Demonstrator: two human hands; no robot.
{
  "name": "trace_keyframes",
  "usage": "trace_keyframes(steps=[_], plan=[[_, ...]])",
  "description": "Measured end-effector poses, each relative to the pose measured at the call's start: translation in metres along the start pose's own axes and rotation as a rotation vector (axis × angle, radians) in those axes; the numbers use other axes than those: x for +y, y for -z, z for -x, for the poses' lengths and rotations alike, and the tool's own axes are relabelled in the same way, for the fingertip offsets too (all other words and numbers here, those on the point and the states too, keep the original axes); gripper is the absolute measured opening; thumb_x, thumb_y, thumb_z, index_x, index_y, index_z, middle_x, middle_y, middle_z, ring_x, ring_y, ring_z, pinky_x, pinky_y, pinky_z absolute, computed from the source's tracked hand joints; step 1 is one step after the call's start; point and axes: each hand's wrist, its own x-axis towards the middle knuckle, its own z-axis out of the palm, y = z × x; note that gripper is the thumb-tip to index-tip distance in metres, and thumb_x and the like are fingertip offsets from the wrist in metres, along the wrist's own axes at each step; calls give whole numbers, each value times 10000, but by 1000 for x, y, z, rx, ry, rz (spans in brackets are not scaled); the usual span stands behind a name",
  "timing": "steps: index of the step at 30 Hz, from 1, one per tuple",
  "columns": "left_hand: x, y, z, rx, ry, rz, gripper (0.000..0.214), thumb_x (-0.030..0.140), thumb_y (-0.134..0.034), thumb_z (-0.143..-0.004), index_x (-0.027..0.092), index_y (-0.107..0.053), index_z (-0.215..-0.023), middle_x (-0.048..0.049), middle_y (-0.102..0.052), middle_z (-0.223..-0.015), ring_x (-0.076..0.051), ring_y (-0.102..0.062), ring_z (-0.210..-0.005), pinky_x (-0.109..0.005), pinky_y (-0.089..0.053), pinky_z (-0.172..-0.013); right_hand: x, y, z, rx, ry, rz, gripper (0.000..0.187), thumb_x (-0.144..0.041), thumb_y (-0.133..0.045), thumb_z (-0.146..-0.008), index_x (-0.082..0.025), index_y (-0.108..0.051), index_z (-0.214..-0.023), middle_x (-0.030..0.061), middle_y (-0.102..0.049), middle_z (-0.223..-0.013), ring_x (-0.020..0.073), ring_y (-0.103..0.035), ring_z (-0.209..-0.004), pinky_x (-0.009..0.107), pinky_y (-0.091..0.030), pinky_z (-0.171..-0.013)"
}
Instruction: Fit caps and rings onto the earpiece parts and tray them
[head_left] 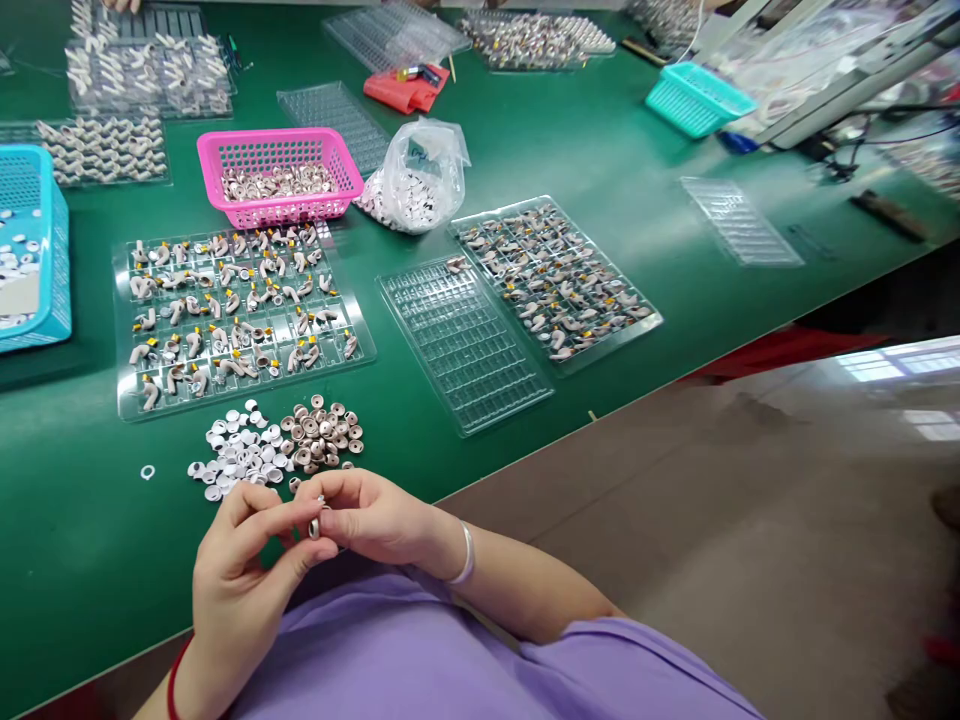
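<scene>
A small round pale piece [314, 528] is pinched by the fingertips of the left hand [238, 560] and right hand [382, 520] at the green desk's near edge. Beyond, white round discs [244, 455] and brown dished caps [322, 432] are heaped.

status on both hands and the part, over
Left hand, right hand: both on small part. Partly hidden by fingers. White discs, beige caps piled beyond.
</scene>
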Motion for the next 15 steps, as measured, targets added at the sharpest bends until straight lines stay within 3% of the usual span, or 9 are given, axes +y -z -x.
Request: trace_keyframes(steps=[6, 15], plan=[[-8, 8, 7, -39, 13, 0, 286, 179, -773, -788, 323, -772, -1036, 3, -647, -810, -132, -632, -682, -215, -523, -554, -17, -8, 9, 99, 8, 231, 399, -449, -827, -708, -137, -624, -851, -34, -611, -736, 71, -555, -655, 219, -442, -655], [-16, 11, 13, 45, -61, -159, 396, 102, -770, -772, 346, -754, -1084, 13, -652, -907, -110, -631, -708, -197, -490, -559, -18, -12, 6, 141, -71, 281, 336, -409, -793, -746, -133, -625, -839, -33, -611, -732, 75, -568, -633, 225, -432, -632]])
